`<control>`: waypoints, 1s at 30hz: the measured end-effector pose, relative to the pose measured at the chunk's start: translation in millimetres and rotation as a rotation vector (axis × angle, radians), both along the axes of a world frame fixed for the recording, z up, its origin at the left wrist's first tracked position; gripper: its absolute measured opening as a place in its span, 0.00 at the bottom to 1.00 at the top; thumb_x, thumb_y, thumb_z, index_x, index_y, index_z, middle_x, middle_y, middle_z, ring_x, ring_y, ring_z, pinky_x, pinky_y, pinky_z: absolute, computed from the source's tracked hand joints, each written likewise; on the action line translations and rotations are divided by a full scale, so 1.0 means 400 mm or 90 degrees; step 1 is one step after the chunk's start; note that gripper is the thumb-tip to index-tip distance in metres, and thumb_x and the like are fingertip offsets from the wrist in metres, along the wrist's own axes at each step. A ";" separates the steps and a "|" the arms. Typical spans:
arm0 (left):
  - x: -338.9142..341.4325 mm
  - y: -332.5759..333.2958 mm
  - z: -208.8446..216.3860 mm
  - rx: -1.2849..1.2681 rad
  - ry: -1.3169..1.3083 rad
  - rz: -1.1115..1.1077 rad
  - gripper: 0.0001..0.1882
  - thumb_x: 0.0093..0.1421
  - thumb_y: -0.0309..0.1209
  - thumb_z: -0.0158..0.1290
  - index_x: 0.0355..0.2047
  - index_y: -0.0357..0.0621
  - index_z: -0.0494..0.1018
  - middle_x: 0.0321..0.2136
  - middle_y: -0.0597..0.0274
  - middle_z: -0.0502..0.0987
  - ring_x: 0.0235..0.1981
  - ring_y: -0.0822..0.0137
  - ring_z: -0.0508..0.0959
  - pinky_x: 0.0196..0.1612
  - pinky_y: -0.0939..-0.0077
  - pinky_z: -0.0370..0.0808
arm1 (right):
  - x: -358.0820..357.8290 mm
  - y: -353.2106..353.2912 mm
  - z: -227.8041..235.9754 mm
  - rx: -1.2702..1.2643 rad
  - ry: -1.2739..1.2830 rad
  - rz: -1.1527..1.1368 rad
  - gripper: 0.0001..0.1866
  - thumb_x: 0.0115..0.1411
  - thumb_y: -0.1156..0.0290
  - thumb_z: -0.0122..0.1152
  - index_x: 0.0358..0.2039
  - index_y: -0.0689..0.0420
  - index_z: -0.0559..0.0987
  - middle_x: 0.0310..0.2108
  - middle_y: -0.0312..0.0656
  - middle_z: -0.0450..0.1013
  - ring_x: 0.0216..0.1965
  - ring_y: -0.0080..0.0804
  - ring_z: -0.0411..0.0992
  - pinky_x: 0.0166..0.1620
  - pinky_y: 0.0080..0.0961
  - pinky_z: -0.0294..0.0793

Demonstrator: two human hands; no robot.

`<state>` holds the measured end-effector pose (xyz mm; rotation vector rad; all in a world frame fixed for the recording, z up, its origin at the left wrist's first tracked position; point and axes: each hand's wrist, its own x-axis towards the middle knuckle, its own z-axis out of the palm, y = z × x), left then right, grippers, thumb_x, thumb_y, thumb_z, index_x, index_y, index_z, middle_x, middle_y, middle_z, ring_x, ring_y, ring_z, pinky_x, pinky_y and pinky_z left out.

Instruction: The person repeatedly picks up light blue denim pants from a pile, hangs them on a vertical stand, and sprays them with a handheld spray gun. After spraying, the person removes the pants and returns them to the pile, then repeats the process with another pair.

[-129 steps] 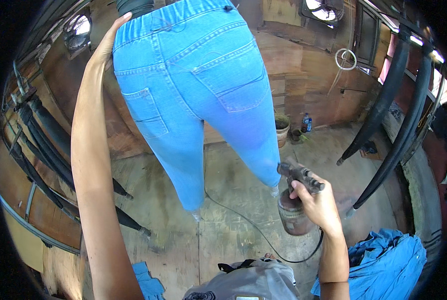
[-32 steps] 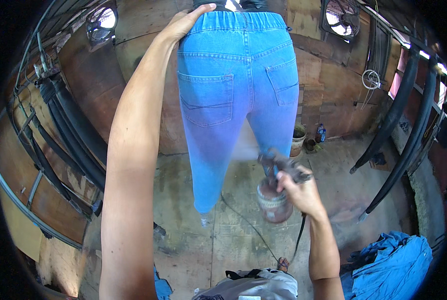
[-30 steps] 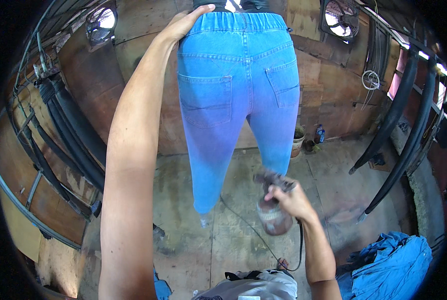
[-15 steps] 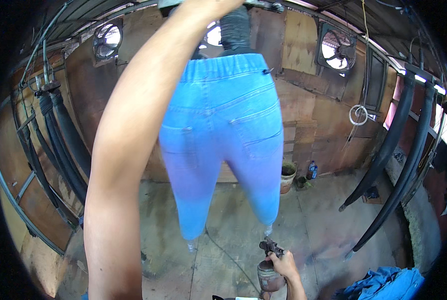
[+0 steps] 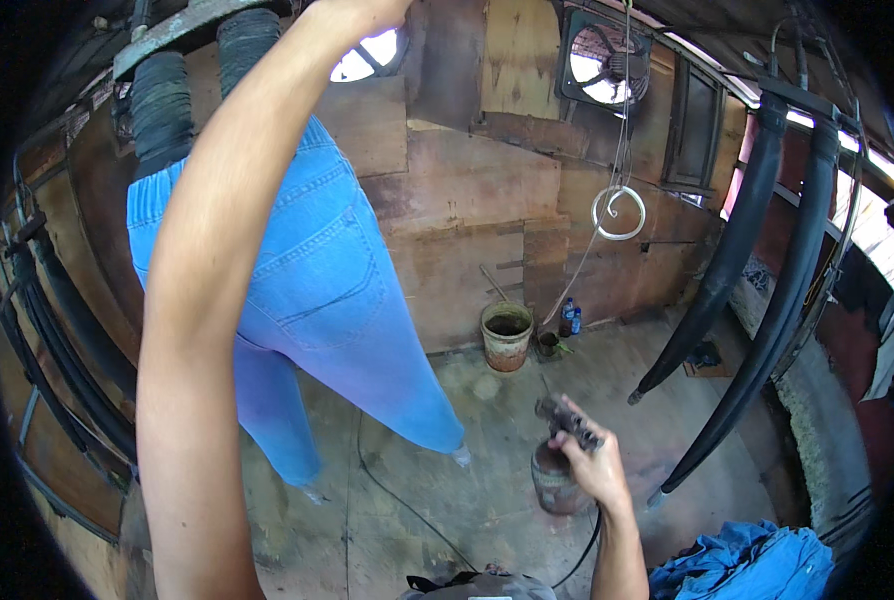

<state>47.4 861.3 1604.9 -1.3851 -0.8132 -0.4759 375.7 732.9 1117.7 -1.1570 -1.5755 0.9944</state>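
Head camera: right hand (image 5: 597, 464) clamped on spray gun (image 5: 575, 426), cup (image 5: 555, 485) contents hidden; left hand (image 5: 372, 12), grip unclear; 1 bucket (image 5: 507, 353), dark inside.

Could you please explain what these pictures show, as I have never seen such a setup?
There is no robot: a person works bare-handed, and the view comes from a fisheye camera on their head, which bends straight edges. The right hand grips a spray gun with a container below it. The left hand, at the top edge, is mostly cut off, so its grip is unclear. Blue jeans hang on dark wrapped forms. A bucket and bottles stand on the floor; blue cloth lies heaped at lower right.
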 end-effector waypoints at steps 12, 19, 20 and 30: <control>0.283 -0.134 -0.828 -1.111 -0.678 -0.623 0.39 0.75 0.55 0.28 0.63 0.29 0.65 0.59 0.48 0.73 0.65 0.57 0.67 0.69 0.64 0.59 | -0.036 0.131 0.259 0.041 0.098 0.110 0.25 0.64 0.76 0.54 0.62 0.64 0.72 0.34 0.40 0.82 0.35 0.20 0.75 0.43 0.21 0.74; 0.314 -0.087 -0.917 -1.162 -0.808 -0.616 0.33 0.76 0.52 0.33 0.65 0.36 0.64 0.39 0.52 0.78 0.48 0.65 0.77 0.59 0.67 0.69 | -0.063 0.181 0.174 -0.004 0.125 0.041 0.14 0.67 0.71 0.55 0.50 0.62 0.77 0.27 0.38 0.79 0.13 0.15 0.62 0.15 0.18 0.60; 0.328 -0.090 -0.932 -1.112 -0.839 -0.644 0.33 0.76 0.51 0.34 0.67 0.37 0.61 0.43 0.49 0.78 0.49 0.62 0.77 0.59 0.66 0.70 | -0.065 0.185 0.157 0.019 0.119 0.024 0.11 0.67 0.70 0.55 0.47 0.62 0.77 0.26 0.36 0.77 0.13 0.16 0.62 0.15 0.18 0.60; 0.233 -0.259 -1.314 -0.821 -0.654 -0.476 0.33 0.73 0.47 0.41 0.70 0.38 0.54 0.67 0.37 0.59 0.69 0.40 0.59 0.70 0.53 0.58 | -0.016 0.270 -0.014 0.131 0.184 -0.006 0.14 0.70 0.66 0.56 0.51 0.61 0.75 0.36 0.37 0.78 0.20 0.18 0.65 0.25 0.18 0.64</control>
